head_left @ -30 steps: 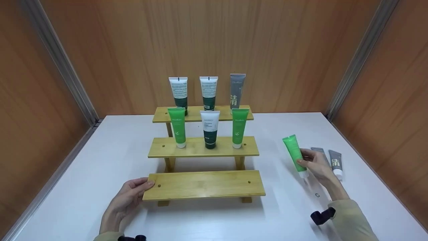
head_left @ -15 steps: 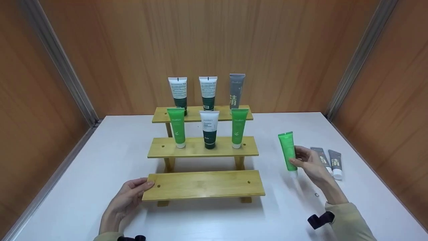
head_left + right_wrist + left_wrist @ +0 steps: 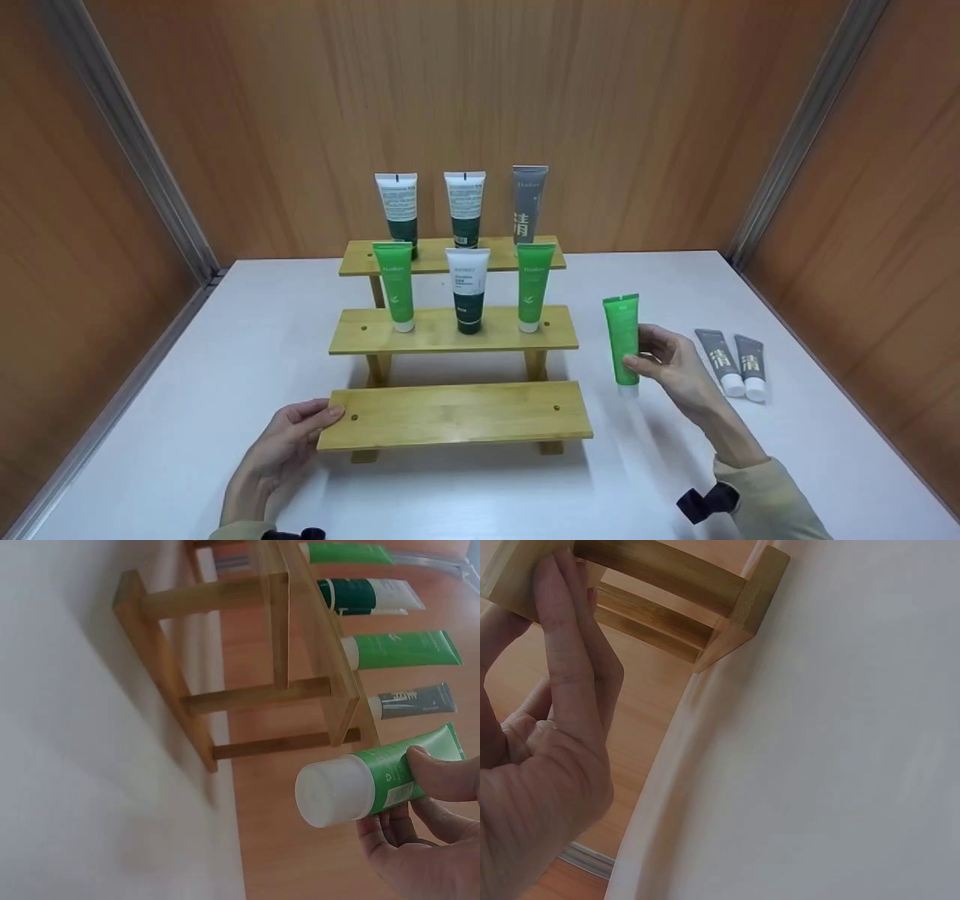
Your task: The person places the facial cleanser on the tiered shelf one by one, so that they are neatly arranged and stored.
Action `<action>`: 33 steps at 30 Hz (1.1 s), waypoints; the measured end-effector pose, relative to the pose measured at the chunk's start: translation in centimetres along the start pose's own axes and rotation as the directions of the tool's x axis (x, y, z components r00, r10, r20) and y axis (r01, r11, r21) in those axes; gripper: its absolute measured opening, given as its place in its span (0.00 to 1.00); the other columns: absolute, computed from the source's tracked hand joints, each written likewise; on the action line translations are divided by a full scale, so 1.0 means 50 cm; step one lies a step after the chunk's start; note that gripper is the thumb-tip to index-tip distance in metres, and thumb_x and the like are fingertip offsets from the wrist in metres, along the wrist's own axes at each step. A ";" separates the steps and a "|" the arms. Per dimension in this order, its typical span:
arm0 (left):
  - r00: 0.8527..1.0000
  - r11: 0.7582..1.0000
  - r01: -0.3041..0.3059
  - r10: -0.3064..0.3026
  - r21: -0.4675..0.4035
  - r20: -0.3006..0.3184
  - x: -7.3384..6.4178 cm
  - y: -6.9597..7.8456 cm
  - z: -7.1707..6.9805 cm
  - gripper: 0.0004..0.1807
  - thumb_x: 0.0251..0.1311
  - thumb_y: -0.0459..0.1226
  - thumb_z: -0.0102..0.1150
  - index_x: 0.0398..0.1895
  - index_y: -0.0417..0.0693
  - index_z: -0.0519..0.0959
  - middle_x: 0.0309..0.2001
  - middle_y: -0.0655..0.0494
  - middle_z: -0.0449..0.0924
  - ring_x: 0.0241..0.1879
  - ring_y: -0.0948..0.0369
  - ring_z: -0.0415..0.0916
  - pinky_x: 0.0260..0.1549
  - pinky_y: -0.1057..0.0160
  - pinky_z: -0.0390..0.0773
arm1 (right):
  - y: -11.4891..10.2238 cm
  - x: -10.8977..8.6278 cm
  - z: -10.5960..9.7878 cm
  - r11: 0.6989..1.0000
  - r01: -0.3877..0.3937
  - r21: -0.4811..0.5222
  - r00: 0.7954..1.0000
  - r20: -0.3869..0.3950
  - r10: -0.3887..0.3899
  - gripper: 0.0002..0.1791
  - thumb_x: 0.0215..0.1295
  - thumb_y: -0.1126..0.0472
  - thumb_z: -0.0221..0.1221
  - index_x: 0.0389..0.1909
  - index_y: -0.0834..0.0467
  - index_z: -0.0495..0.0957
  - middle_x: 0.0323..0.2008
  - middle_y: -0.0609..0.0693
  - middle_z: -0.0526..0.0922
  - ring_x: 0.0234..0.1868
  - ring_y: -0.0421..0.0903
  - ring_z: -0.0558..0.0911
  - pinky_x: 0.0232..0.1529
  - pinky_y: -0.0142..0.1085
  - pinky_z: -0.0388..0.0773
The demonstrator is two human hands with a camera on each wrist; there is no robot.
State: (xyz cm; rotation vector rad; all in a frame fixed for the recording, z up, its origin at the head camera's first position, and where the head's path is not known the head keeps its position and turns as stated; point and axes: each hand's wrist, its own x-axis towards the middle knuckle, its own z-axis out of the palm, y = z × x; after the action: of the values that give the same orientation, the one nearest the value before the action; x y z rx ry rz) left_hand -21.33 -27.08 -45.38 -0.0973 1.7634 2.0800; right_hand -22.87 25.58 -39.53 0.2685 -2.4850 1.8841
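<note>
My right hand (image 3: 675, 367) pinches a green squeeze tube (image 3: 622, 341) between thumb and fingers, its white cap (image 3: 334, 791) pointing down, in the air right of the stand. My left hand (image 3: 281, 442) grips the left end of the lowest step of a three-step bamboo display stand (image 3: 457, 416); the left wrist view shows the fingers (image 3: 566, 652) against that end. On the middle step stand a green tube (image 3: 396, 285), a white-and-dark-green tube (image 3: 469, 289) and another green tube (image 3: 534, 285). Two white-and-dark-green tubes (image 3: 465, 206) and a grey tube (image 3: 529, 202) stand on the top step.
Two grey tubes with white caps (image 3: 720, 364) lie side by side on the white table (image 3: 457, 502), behind and right of my right hand. Wood-grain panels (image 3: 480, 112) enclose the back and both sides, with metal strips (image 3: 142, 142) at the corners.
My right hand has moved left toward the stand with the green tube, which has turned from tilted to nearly upright. My left hand keeps its hold on the lowest step.
</note>
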 end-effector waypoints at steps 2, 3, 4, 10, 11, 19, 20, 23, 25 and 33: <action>1.000 1.000 -0.001 0.001 0.004 0.006 0.000 0.000 0.000 0.15 0.70 0.40 0.60 0.56 0.44 0.79 0.44 0.59 0.88 0.45 0.66 0.86 0.46 0.71 0.85 | -0.008 -0.002 0.010 1.000 0.007 0.006 1.000 0.005 -0.007 0.30 0.67 0.68 0.63 0.67 0.72 0.66 0.54 0.55 0.79 0.52 0.36 0.80 0.55 0.25 0.79; 1.000 1.000 -0.001 0.001 0.007 0.006 0.000 0.001 0.000 0.15 0.70 0.40 0.60 0.56 0.44 0.79 0.44 0.59 0.88 0.45 0.66 0.86 0.46 0.71 0.85 | -0.012 -0.003 0.015 1.000 0.010 0.008 1.000 0.007 -0.010 0.30 0.66 0.68 0.63 0.67 0.72 0.66 0.54 0.55 0.79 0.52 0.36 0.80 0.56 0.24 0.79; 1.000 1.000 -0.001 0.001 0.010 0.004 -0.001 0.001 0.000 0.15 0.70 0.40 0.60 0.56 0.44 0.78 0.44 0.59 0.88 0.45 0.66 0.86 0.46 0.71 0.85 | -0.016 -0.003 0.020 1.000 0.013 0.010 1.000 0.011 -0.013 0.31 0.66 0.68 0.64 0.67 0.72 0.66 0.54 0.56 0.79 0.52 0.36 0.80 0.56 0.24 0.79; 1.000 0.999 0.006 -0.005 0.033 -0.030 0.002 0.000 0.000 0.18 0.70 0.41 0.60 0.58 0.42 0.78 0.44 0.60 0.88 0.45 0.66 0.86 0.46 0.71 0.85 | -0.038 -0.002 0.053 0.999 0.025 0.024 0.999 0.041 -0.026 0.31 0.65 0.68 0.65 0.66 0.71 0.67 0.55 0.58 0.79 0.54 0.40 0.80 0.56 0.25 0.80; 0.999 0.999 0.006 -0.005 0.036 -0.033 0.003 -0.001 0.000 0.19 0.70 0.41 0.60 0.58 0.42 0.77 0.44 0.60 0.88 0.45 0.66 0.86 0.46 0.71 0.85 | -0.041 -0.002 0.059 0.999 0.027 0.028 0.998 0.047 -0.029 0.30 0.64 0.68 0.65 0.66 0.71 0.68 0.55 0.58 0.79 0.54 0.41 0.80 0.56 0.25 0.80; 1.000 0.999 -0.007 0.008 0.037 -0.024 0.003 0.000 0.001 0.23 0.70 0.40 0.60 0.62 0.36 0.74 0.44 0.59 0.88 0.44 0.66 0.87 0.46 0.72 0.85 | -0.058 -0.003 0.105 0.994 0.105 0.037 0.990 0.093 -0.108 0.29 0.64 0.66 0.66 0.64 0.70 0.70 0.55 0.61 0.78 0.55 0.48 0.79 0.59 0.28 0.80; 1.000 0.999 -0.008 0.009 0.035 -0.022 0.002 0.000 0.001 0.23 0.70 0.40 0.60 0.62 0.36 0.73 0.44 0.59 0.88 0.44 0.66 0.87 0.46 0.72 0.85 | -0.059 -0.003 0.111 0.992 0.117 0.038 0.988 0.099 -0.120 0.29 0.64 0.66 0.66 0.64 0.70 0.70 0.55 0.62 0.78 0.55 0.48 0.79 0.59 0.28 0.80; 1.000 0.999 -0.010 0.010 0.032 -0.018 0.000 0.001 0.001 0.24 0.70 0.39 0.60 0.63 0.35 0.72 0.44 0.59 0.88 0.44 0.66 0.87 0.46 0.72 0.85 | -0.061 0.001 0.129 0.989 0.140 0.053 0.982 0.122 -0.145 0.29 0.63 0.66 0.67 0.64 0.70 0.70 0.56 0.63 0.78 0.56 0.48 0.79 0.61 0.31 0.80; 1.000 1.000 -0.008 0.009 0.026 -0.019 0.000 0.001 0.001 0.24 0.69 0.39 0.60 0.63 0.35 0.72 0.44 0.59 0.88 0.44 0.66 0.87 0.46 0.71 0.85 | -0.064 0.002 0.141 0.987 0.143 0.066 0.979 0.136 -0.151 0.30 0.63 0.66 0.67 0.64 0.70 0.70 0.56 0.63 0.78 0.56 0.48 0.79 0.62 0.32 0.80; 1.000 1.000 -0.013 0.013 0.020 -0.017 0.002 -0.001 -0.001 0.15 0.69 0.39 0.60 0.55 0.42 0.77 0.44 0.59 0.88 0.44 0.66 0.87 0.45 0.71 0.85 | -0.080 0.006 0.197 0.984 0.148 0.100 0.968 0.191 -0.165 0.29 0.63 0.64 0.68 0.62 0.69 0.72 0.56 0.65 0.78 0.57 0.52 0.80 0.63 0.37 0.81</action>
State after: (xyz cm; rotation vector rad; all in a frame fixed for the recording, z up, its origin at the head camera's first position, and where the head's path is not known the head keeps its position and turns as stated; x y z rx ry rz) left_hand -21.45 -27.11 -45.46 -0.0978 1.7991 2.0759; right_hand -21.67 15.07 -38.36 0.6663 -2.4176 1.9888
